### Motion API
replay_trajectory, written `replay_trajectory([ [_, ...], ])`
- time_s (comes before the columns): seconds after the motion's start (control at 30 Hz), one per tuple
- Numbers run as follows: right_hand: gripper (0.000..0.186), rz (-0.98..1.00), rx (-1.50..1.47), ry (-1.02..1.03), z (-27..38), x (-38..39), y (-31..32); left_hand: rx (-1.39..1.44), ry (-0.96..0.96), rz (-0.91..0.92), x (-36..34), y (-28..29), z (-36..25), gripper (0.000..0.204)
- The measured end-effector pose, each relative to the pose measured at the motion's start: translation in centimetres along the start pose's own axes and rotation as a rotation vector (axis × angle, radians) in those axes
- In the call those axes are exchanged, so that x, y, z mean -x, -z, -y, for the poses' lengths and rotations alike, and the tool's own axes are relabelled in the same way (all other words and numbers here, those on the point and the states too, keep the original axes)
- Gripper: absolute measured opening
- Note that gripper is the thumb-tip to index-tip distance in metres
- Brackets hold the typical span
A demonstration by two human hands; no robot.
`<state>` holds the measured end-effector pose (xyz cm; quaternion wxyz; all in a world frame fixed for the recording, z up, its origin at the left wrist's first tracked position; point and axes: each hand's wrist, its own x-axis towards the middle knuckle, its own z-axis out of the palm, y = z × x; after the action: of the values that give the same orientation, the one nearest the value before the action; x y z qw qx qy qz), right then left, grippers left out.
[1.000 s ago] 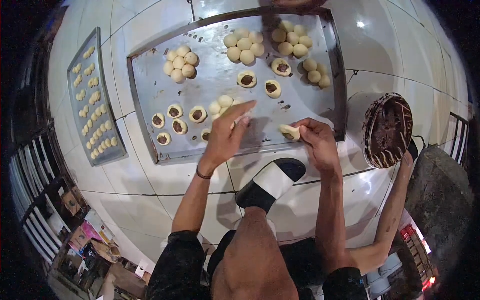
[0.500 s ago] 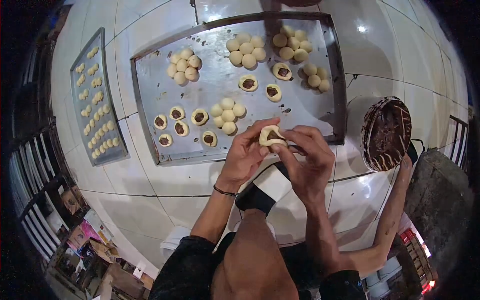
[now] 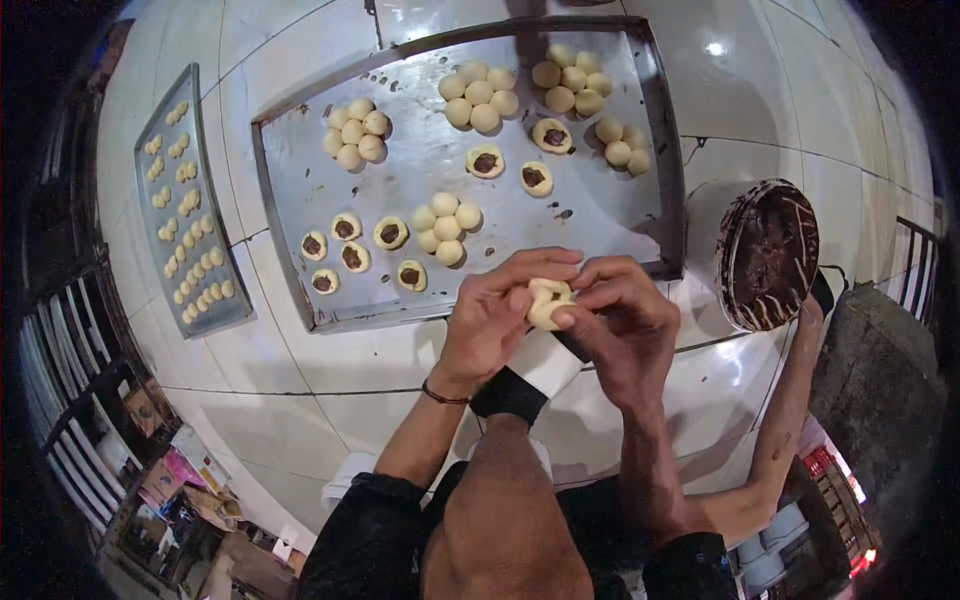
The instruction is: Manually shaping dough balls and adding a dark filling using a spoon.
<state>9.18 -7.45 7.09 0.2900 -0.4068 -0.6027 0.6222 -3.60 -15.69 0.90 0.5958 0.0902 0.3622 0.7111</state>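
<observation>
My left hand (image 3: 492, 322) and my right hand (image 3: 636, 325) come together over the near edge of the large metal tray (image 3: 590, 228). Between them they hold a piece of pale dough (image 3: 547, 305), its edges folded up into a small pouch with an opening at the top. Thumbs and fingertips of both hands pinch its rim. On the tray just beyond lies a cluster of dough balls (image 3: 447, 228). Left of it, several flattened dough rounds (image 3: 391, 233) carry dark brown filling. Three more filled dough rounds (image 3: 486, 161) lie farther back.
A round bowl smeared with dark filling (image 3: 775, 250) stands at the right. Further dough ball clusters (image 3: 480, 95) sit along the tray's far side. A narrow tray (image 3: 225, 313) with small dough pieces lies at the left. My knee (image 3: 505, 500) rises below my hands.
The dough's opening has narrowed as my fingers drew its edges up, and the dark filling inside is now mostly hidden. The view has shifted slightly.
</observation>
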Motion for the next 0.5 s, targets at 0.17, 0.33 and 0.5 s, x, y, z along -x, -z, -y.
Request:
replay_trajectory([
  [0.17,0.014,0.016,-0.318,-0.242,0.3,0.0,0.3,-0.083,-0.083,0.149,0.1,-0.2,-0.1,0.037],
  [0.33,0.014,0.087,-0.192,-0.201,-0.1,0.6,0.3,-0.017,0.029,0.16,0.5,0.6,0.1,0.044],
  [0.5,0.014,0.051,-0.082,0.026,-0.1,0.7,-0.1,-0.165,0.06,0.186,1.0,0.0,-1.1,0.044],
])
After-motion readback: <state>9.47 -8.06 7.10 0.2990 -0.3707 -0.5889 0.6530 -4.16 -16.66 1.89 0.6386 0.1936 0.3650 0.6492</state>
